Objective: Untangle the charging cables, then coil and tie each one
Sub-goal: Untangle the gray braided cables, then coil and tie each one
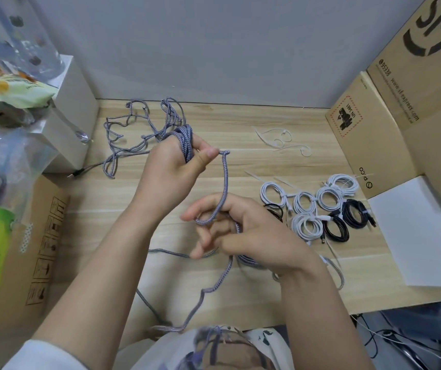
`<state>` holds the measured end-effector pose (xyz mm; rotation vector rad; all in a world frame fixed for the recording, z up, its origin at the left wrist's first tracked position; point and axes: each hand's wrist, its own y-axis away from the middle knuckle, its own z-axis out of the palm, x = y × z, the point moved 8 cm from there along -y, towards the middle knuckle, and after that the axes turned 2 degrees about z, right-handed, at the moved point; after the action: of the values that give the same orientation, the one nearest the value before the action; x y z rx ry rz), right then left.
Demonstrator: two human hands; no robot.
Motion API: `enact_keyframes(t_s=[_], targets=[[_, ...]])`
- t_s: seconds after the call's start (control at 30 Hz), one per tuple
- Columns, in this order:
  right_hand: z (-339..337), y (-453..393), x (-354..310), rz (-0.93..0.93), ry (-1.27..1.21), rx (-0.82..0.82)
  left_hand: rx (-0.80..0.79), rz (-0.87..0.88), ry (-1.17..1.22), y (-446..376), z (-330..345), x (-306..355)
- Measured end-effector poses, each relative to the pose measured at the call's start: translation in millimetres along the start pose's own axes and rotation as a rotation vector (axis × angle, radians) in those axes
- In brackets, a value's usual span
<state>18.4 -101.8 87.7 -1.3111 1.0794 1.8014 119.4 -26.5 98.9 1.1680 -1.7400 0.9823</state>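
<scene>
A grey-lavender braided cable (224, 180) crosses a pale wood-grain table (254, 118). Coiled cables beside it are white (306, 202) and black (354, 212). Brown cardboard boxes (411, 102) carry black print.

Head view, steeply down, close.

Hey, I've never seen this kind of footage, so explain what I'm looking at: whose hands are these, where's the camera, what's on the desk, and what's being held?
There is no machine here, just a person's two bare hands. The single picture comes from a camera worn on their head, looking forward and down.

The left hand grips a bundle of coils of a grey braided cable. The right hand has a loop of the same cable round its fingers.

On the wooden desk the rest of that cable lies tangled at the back left. To the right lie finished white coils and black coils, already tied, with loose white cable ties behind them. Cardboard boxes stand along the right side.
</scene>
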Motion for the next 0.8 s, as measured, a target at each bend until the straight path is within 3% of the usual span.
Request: enact_keyframes(t_s=[0.17,0.3,0.4,0.47,0.63,0.7,0.8], targets=[[-8.5,7.7,-15.7,-0.12,-0.259,-0.03,-0.17,-0.005,-0.237,4.5,12.7,-15.0],[-21.5,8.3,-18.8,-0.153,-0.166,0.094,-0.351,-0.049,-0.416,11.6,25.6,-24.8],[-41.5,9.1,-13.9,-0.143,-0.146,0.311,-0.503,-0.235,-0.126,20.5,35.2,-37.7],[-56.3,11.2,-10.4,-0.14,-0.102,0.463,-0.693,-0.314,0.076,31.8,42.1,-39.9],[-76.3,11.5,3.7,-0.076,-0.183,0.619,-1.229,-0.255,0.682,63.3,46.2,-4.2],[-74.0,7.4,8.4,-0.045,-0.182,0.62,-1.3,-0.136,0.976,63.9,43.7,22.3],[-66.9,2.3,11.2,-0.015,-0.179,0.614,-1.272,-0.068,1.357,55.7,39.9,50.0]])
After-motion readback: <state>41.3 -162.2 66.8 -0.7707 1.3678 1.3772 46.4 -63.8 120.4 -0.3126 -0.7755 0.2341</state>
